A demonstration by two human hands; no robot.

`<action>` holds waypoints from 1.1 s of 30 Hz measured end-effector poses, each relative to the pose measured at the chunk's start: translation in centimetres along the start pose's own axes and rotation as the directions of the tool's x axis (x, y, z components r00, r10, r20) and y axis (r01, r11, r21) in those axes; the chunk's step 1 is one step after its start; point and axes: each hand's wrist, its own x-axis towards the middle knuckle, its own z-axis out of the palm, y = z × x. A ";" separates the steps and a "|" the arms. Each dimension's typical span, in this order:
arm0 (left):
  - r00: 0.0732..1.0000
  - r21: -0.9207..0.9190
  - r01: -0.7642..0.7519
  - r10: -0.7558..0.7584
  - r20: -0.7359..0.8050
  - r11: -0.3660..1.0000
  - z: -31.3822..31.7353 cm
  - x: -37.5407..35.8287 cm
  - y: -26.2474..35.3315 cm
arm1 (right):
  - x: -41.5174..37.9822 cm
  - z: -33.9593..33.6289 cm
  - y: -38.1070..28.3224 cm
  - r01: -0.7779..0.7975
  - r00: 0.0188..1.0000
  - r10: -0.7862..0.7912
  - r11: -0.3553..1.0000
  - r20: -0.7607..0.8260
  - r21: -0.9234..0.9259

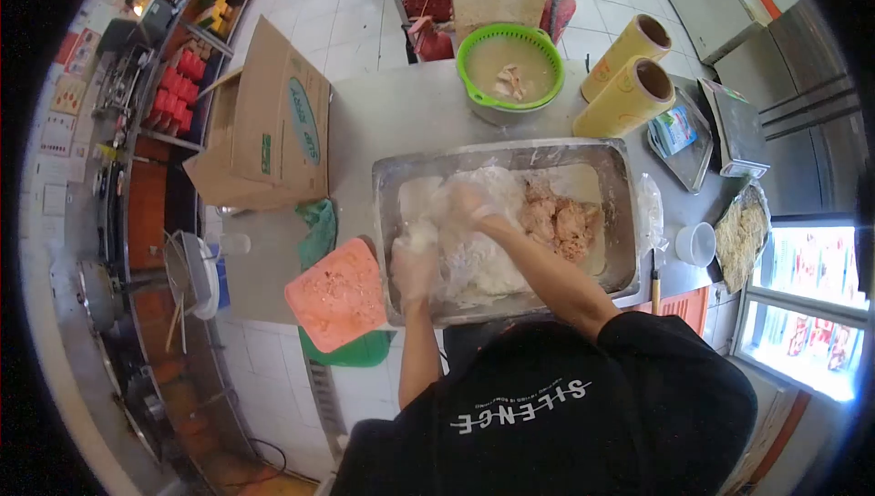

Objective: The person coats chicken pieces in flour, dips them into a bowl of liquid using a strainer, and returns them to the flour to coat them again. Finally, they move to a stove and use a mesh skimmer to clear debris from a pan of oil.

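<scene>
A large metal tray [507, 151] sits on the table in front of me, holding a heap of white flour [483, 263]. At its right side lies a pile of raw, pinkish meat pieces [567, 224], probably chicken. My left hand [415, 270] is at the tray's left side, its fingers closed around a whitish, flour-coated lump [420, 237]. My right hand [468, 202] reaches into the flour at the middle, blurred by motion and flour dust, so its fingers cannot be made out.
Behind the tray stands a green colander [468, 86] in a bowl of cloudy liquid. Left are a cardboard box [273, 122] and a pink basket [339, 300]. Right are plastic-wrap rolls [612, 106], a scale [735, 131], a clear cup [695, 244] and a crumb-filled tray [743, 232].
</scene>
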 end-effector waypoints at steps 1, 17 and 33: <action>1.000 -0.056 -0.003 0.002 -0.018 0.998 -0.8 -0.6 0.9 | -0.9 -0.4 0.5 -0.034 0.998 0.039 0.994 -0.040 0.105; 0.819 -0.817 -0.241 0.562 0.119 0.524 5.1 -0.7 0.5 | -6.4 -4.1 0.7 0.331 0.942 -0.324 0.941 -0.091 0.073; 0.920 0.166 -0.289 0.225 0.322 0.943 3.9 0.4 -2.2 | -8.3 -18.7 0.3 0.160 0.987 -0.116 0.799 -0.113 0.580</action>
